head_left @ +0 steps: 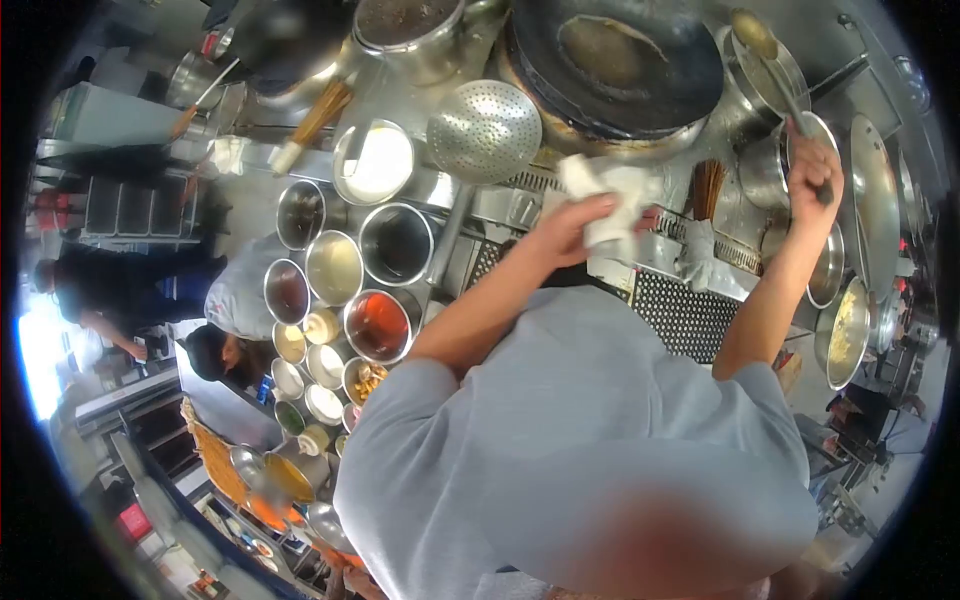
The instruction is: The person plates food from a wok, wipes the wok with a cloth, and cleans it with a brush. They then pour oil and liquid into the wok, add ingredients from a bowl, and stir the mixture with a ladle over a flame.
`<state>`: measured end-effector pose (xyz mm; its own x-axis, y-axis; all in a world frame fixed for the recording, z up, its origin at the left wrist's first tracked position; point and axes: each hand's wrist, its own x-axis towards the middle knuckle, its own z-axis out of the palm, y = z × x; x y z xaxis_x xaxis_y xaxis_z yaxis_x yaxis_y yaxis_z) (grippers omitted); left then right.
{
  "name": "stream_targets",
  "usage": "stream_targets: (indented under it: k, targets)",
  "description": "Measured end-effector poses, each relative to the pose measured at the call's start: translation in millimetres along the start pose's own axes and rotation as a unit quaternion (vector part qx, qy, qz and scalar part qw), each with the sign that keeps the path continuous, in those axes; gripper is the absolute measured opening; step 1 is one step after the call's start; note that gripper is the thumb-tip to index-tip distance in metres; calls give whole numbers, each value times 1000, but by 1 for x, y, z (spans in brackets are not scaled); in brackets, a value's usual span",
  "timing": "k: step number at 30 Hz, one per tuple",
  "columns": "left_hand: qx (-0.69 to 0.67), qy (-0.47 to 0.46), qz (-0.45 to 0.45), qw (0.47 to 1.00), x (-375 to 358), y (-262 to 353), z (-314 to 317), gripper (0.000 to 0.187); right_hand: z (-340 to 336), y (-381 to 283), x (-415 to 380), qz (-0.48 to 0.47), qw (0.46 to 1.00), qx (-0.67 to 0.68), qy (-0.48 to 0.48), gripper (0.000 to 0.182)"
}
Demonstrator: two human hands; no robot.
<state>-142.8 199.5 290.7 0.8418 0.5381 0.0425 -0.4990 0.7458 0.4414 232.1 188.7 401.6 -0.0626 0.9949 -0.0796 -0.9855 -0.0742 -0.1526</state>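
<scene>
My left hand (570, 230) grips a white folded cloth (618, 212) in front of the black wok (615, 60), apart from it. My right hand (815, 178) is wrapped round the handle of a ladle (755, 33), out to the right. The ladle's bowl is over a steel pot (775, 80) beside the wok. A perforated strainer (485, 130) lies to the left of the wok. Between my hands, a bamboo brush (707, 190) stands near a grey cloth (698, 250).
Several containers of sauces, including a red one (380, 325), crowd the left side. A steel bowl of yellow food (847, 335) is at the right. Another bamboo brush (315, 122) lies upper left. A person in dark clothes (130, 285) stands at far left; another bends near the containers.
</scene>
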Motion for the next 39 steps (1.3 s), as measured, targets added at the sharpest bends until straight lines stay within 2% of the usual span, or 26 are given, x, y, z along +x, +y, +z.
stream_targets:
  k: [4,6,8,9,10,12,13,14,16,17,19,21,23,24,25,27,28,29,30,31,33,35,36,37,38,39]
  targets:
    - [-76,-38,-41,996,78,-1,43,37,22,84,-33,4,999,26,21,39]
    - [-125,-67,-38,989,109,-12,42,46,5,111,-41,-14,999,27,12,26]
    - [-140,-73,-56,986,110,-5,50,39,-5,141,-48,-51,998,16,26,18]
    - [-155,-68,-71,983,111,-3,54,32,0,159,-50,-65,995,36,62,18]
    - [-135,-38,-60,988,115,-10,41,39,4,176,-50,-82,990,58,98,18]
    - [-135,-14,-102,985,92,10,45,46,-6,188,-51,-23,984,-95,152,20]
    - [-122,41,-104,986,83,18,44,48,1,197,-54,-19,916,-326,231,27]
    - [-152,53,-113,980,77,26,40,50,-26,181,-63,47,838,-504,204,42]
    - [-159,99,-68,980,60,43,38,47,-78,151,-59,12,690,-654,310,59]
    - [-137,127,-41,982,53,55,38,46,-110,145,-62,11,688,-655,313,59]
    - [-84,180,-3,980,42,69,26,41,-182,143,-70,47,459,-787,409,65]
    - [-73,212,4,974,36,85,13,42,-223,126,-73,74,192,-864,459,71]
    - [-92,245,14,965,28,101,9,41,-236,108,-88,-13,420,-815,399,66]
    - [-92,248,39,964,25,107,7,41,-232,115,-94,-114,607,-664,421,63]
    - [-135,237,35,961,23,111,2,40,-217,116,-97,-193,757,-468,413,60]
    - [-191,217,23,957,18,113,-5,39,-180,100,-96,-237,797,-442,336,59]
    - [-152,234,24,960,19,109,-8,39,-147,82,-86,-222,736,-566,297,56]
    - [-151,252,27,955,22,105,-9,39,-81,77,-65,-152,623,-733,228,55]
    - [-147,264,26,953,25,100,-7,38,-33,81,-42,-163,557,-781,229,52]
    - [-136,269,18,953,25,97,-1,38,-14,74,-12,-236,347,-892,171,56]
    - [-123,281,27,952,32,86,-6,39,18,90,52,-138,309,-925,172,60]
    - [-113,262,12,958,34,82,-2,35,-11,84,122,-35,301,-952,47,60]
    - [-126,227,24,965,36,80,-6,32,-60,73,158,-24,175,-984,7,57]
    - [-114,286,56,950,37,75,-2,28,-36,74,160,8,166,-986,33,56]
    - [-119,286,58,949,38,77,-2,25,-9,83,165,40,158,-985,53,56]
    - [-130,250,70,957,42,81,-7,26,-6,90,164,-3,188,-981,43,56]
